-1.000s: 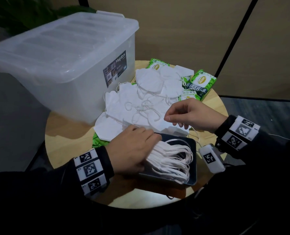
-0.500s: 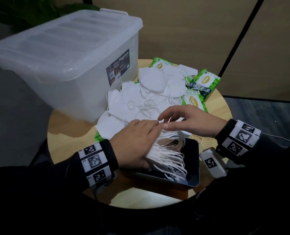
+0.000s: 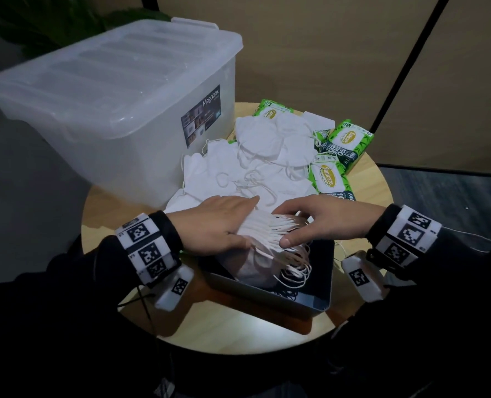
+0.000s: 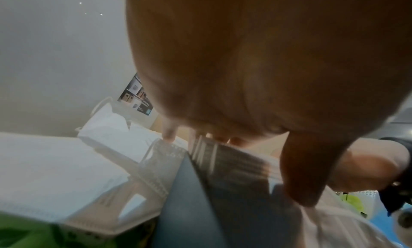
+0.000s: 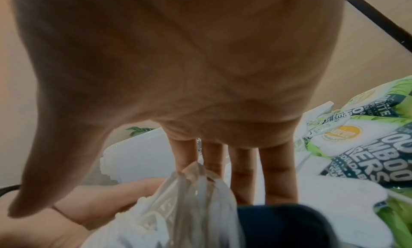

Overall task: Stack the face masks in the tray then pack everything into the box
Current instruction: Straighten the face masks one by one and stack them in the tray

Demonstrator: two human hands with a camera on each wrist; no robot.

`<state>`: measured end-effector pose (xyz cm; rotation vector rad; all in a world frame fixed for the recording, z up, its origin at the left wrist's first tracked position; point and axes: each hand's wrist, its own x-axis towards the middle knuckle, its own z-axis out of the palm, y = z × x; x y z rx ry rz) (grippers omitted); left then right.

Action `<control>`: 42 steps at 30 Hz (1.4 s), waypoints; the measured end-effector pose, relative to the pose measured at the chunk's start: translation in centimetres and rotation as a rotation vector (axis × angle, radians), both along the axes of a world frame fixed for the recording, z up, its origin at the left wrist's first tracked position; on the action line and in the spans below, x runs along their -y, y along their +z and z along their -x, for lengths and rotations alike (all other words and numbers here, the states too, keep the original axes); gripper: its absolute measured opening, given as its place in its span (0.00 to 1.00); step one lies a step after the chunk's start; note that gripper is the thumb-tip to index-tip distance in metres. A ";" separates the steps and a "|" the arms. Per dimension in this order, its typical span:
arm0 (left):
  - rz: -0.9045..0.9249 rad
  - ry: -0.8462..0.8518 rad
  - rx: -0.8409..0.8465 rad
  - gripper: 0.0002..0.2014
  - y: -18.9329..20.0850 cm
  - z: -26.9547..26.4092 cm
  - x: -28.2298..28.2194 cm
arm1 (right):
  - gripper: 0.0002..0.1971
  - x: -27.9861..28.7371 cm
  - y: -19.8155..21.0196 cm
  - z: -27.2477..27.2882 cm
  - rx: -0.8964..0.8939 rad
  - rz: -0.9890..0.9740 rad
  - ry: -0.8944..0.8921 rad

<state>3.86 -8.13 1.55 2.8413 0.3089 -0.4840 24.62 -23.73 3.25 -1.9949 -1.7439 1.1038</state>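
A big clear plastic box with its lid on stands at the far left of the round wooden counter, its label facing right. Just right of the box, a loose heap of white face masks spreads across the middle of the counter, ear loops tangled over it. Green packs of wipes lie along the far and right edges of that heap, partly under the masks; a bit of green wrapper also shows under the heap's near left corner in the left wrist view.

Near the front of the counter sits a dark tray, touching the heap's near edge. In it a stack of folded masks stands on edge, the loops spilling to the right over the tray floor.

The left hand lies over the left end of the stack, fingers nearly straight and laid along the top of the masks, thumb pressed against the near side. The right hand reaches in from the right over the other end: its fingers are loosely extended across the top edges and the thumb bears on the near side, so the stack is squeezed between the two hands. Neither hand curls fully round it. Both wrists wear bands with black-and-white square markers.
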 end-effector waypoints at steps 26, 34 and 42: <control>0.220 0.033 0.250 0.39 3.8 -0.4 -1.9 | 0.09 -2.9 -1.4 -6.1 -0.392 -0.398 -0.816; 0.176 0.281 0.569 0.19 2.3 -8.6 -8.2 | 0.12 -8.1 -4.3 -9.7 -0.478 -0.351 -1.073; 0.046 0.254 0.205 0.35 -1.1 -12.4 -12.3 | 0.21 -11.4 -6.3 -10.5 0.030 -0.208 -1.005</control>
